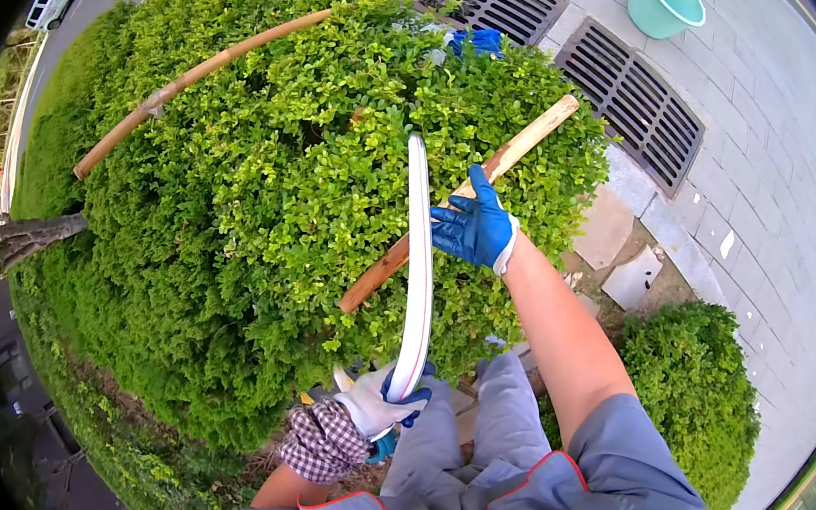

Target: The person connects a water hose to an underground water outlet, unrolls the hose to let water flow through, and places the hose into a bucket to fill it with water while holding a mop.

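My left hand [379, 405], in a white and blue glove with a checked cuff, is wrapped round the lower end of a long, white, slightly curved strip or blade [417, 266]. The strip points up over the green hedge [277, 170]. My right hand [475, 224], in a blue glove, has its fingers spread beside the strip, over a wooden stick [539, 134] that lies slantwise on the hedge. The palm faces away, so contact with the stick is unclear. A long curved brown pole [208, 66] rests on the hedge at the upper left.
Two metal drain grates [632, 99] are set in the grey pavement [741, 162] beyond the hedge. A light green bucket [665, 10] stands at the top right. Something blue [477, 41] lies at the hedge's far edge. A smaller bush [691, 373] grows at the right, near stone slabs [632, 278].
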`<state>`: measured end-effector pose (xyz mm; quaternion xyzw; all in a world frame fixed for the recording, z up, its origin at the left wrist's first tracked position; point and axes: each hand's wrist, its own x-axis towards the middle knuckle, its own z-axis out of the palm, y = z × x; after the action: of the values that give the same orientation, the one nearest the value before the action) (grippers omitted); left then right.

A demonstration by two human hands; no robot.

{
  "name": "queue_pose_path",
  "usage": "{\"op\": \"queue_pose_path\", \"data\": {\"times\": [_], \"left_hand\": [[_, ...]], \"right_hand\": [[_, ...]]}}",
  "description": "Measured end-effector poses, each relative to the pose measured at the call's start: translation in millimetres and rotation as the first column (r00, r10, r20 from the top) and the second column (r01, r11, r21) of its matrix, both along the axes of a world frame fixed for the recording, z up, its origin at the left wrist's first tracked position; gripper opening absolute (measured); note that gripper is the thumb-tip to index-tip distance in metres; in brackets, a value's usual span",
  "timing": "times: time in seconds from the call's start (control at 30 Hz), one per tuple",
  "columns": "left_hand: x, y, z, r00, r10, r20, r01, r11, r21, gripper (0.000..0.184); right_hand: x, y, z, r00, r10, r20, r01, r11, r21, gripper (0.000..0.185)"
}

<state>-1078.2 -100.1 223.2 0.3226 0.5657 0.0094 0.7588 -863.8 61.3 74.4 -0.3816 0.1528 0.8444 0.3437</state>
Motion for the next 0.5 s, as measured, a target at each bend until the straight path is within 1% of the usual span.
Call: {"op": "queue_pose_path", "data": {"times": [0.07, 0.1, 0.13, 0.2, 0.23, 0.27, 0.3, 0.33, 0.4, 0.43, 0.47, 0.5], "left_hand": [[-4, -26, 13, 0.999, -0.006, 0.038, 0.002, 0.994, 0.112, 0.045], [-9, -31, 23, 0.971, -0.23, -0.059, 0.226, 0.972, -0.067, 0.047], [-11, -45, 23, 0.938, -0.327, -0.115, 0.328, 0.945, -0.01, 0.048], [-22, -75, 15, 0.889, -0.416, -0.191, 0.425, 0.905, 0.011, 0.048], [-26, -87, 17, 0.77, -0.573, -0.28, 0.609, 0.791, 0.058, 0.048], [-31, -98, 17, 0.617, -0.692, -0.375, 0.767, 0.636, 0.088, 0.049], [-45, -125, 2, 0.637, -0.728, -0.253, 0.763, 0.643, 0.07, 0.052], [-45, -122, 11, 0.606, -0.781, -0.154, 0.784, 0.618, -0.052, 0.053], [-67, -143, 5, 0.608, -0.784, -0.125, 0.776, 0.62, -0.116, 0.053], [-74, -147, -2, 0.601, -0.778, -0.185, 0.772, 0.624, -0.118, 0.053], [-80, -152, -5, 0.589, -0.77, -0.245, 0.769, 0.627, -0.123, 0.054], [-82, -144, -4, 0.589, -0.765, -0.261, 0.737, 0.641, -0.216, 0.055]], "right_hand": [[-21, 8, 2, 0.967, 0.219, 0.13, -0.213, 0.975, -0.057, 0.098], [-30, 8, -7, 0.934, 0.336, 0.122, -0.342, 0.939, 0.033, 0.09], [-41, 6, -34, 0.903, 0.406, 0.14, -0.416, 0.908, 0.047, 0.076], [-57, 4, -18, 0.873, 0.333, 0.356, -0.342, 0.939, -0.039, 0.072], [-58, 7, -45, 0.903, 0.243, 0.355, -0.255, 0.967, -0.014, 0.069], [-54, 13, -30, 0.906, 0.116, 0.408, -0.142, 0.989, 0.035, 0.062], [-46, 21, -40, 0.937, 0.089, 0.337, -0.117, 0.991, 0.064, 0.058], [-38, 29, -52, 0.962, 0.066, 0.265, -0.09, 0.993, 0.081, 0.055], [-28, 40, -41, 0.968, 0.076, 0.238, -0.108, 0.986, 0.125, 0.051], [-19, 46, -30, 0.965, 0.138, 0.222, -0.163, 0.982, 0.1, 0.05], [-17, 47, -18, 0.946, 0.133, 0.295, -0.186, 0.97, 0.16, 0.053], [-14, 49, -5, 0.935, 0.154, 0.32, -0.232, 0.946, 0.225, 0.053]]}}
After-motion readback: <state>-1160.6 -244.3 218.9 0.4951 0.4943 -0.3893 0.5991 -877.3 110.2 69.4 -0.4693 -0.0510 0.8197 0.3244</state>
